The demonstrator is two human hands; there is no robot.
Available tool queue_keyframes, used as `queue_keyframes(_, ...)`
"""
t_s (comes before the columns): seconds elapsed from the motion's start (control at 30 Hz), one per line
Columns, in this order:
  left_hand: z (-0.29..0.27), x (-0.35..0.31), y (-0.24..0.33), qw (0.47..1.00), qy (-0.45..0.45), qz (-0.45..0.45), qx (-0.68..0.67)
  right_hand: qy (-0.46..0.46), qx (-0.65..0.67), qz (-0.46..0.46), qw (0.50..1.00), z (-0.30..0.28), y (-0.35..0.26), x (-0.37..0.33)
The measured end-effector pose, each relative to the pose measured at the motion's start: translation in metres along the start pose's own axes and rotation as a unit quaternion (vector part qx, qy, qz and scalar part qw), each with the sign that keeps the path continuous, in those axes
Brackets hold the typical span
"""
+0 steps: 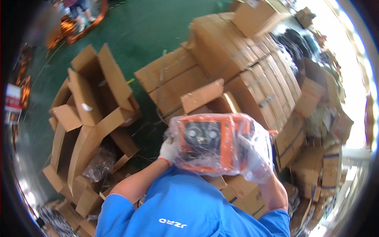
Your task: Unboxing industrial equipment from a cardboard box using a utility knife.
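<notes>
Held up in front of my chest is a boxy orange and black machine wrapped in see-through plastic, with two round dial-like parts on its dark face. Its exact kind I cannot make out. My left hand, in a white glove, grips the left end of it. At the right end my right hand, also gloved in white, clasps the wrapped side. Just beyond the machine, an opened carton has one flap standing up.
Empty open cartons crowd the left, one with crumpled plastic film inside. Large strapped boxes are stacked ahead. More cartons and bags pile up at right. On the green floor, a person stands far left near orange items.
</notes>
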State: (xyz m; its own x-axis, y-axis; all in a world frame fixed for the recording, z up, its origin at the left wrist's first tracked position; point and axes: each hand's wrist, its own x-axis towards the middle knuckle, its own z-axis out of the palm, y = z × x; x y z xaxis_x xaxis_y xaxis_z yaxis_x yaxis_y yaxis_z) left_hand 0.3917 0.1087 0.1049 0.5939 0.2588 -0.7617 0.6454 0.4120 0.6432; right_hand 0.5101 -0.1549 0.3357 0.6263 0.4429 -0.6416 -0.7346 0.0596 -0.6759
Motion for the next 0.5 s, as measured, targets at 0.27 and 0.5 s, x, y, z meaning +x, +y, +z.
queue_keyframes(0.27,0.010,0.008,0.016,0.985,0.111,0.086,-0.098,0.193,-0.159,0.021,0.968,0.062,0.003,-0.043)
queue_keyframes(0.5,-0.129,0.106,0.036,0.816,0.321,0.300,0.376,0.252,-0.140,-0.103,0.952,0.069,0.013,-0.104)
